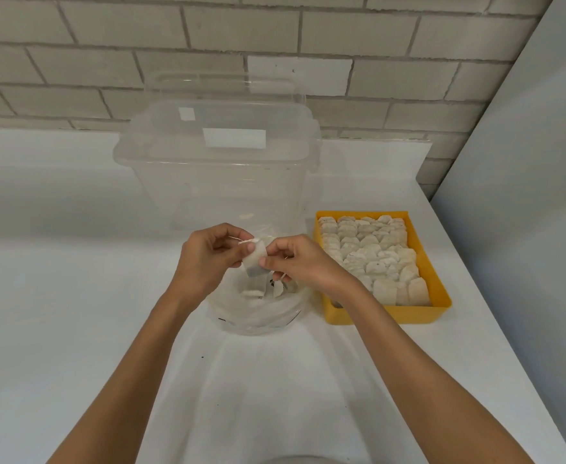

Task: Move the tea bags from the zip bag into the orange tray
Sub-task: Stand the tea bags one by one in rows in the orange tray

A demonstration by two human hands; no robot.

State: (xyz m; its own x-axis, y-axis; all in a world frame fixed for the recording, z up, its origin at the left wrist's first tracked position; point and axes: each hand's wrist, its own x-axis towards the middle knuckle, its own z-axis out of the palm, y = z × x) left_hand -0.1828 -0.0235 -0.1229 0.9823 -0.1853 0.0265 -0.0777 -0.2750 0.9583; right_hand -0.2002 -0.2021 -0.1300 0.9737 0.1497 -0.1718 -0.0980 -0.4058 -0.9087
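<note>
Both hands meet above the open clear zip bag point(258, 316), which lies on the white table. My left hand point(208, 259) pinches the top of a white tea bag point(255, 262) with its string. My right hand point(295, 259) pinches the same tea bag from the right side. A few more tea bags point(251, 293) lie inside the zip bag below. To the right stands the orange tray point(432, 272), packed with several rows of tea bags point(372, 252).
A large clear plastic box point(218, 169) with a lid stands just behind the hands. A brick wall runs along the back. A grey panel point(526, 195) borders the table on the right. The white table point(57, 296) extends left and toward me.
</note>
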